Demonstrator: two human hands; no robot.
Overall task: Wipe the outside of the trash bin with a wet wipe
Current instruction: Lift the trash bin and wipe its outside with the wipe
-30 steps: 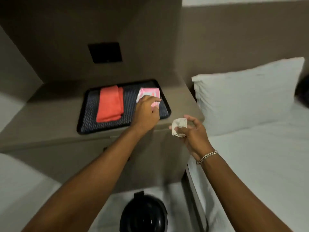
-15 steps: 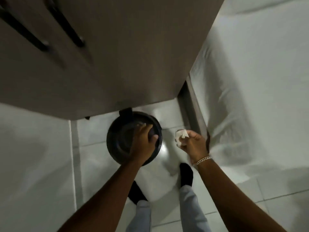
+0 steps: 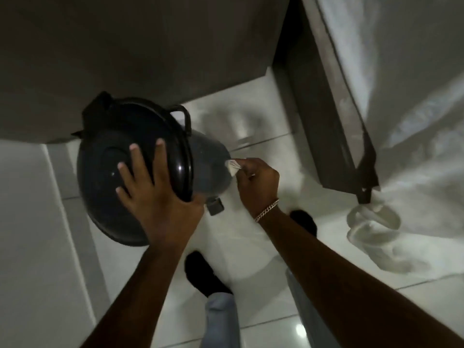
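A round black lidded trash bin (image 3: 135, 169) tilts on the white floor; a crumpled white wet wipe (image 3: 233, 166) touches its side.

Left hand (image 3: 153, 194) flat on tilted black bin (image 3: 208, 167), right hand (image 3: 258, 182) pressing wipe (image 3: 232, 166) against its side

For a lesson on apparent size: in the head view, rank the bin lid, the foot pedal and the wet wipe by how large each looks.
1. bin lid, by far the largest.
2. and 3. foot pedal and wet wipe look similar; the right hand hides part of the wipe, so unranked.
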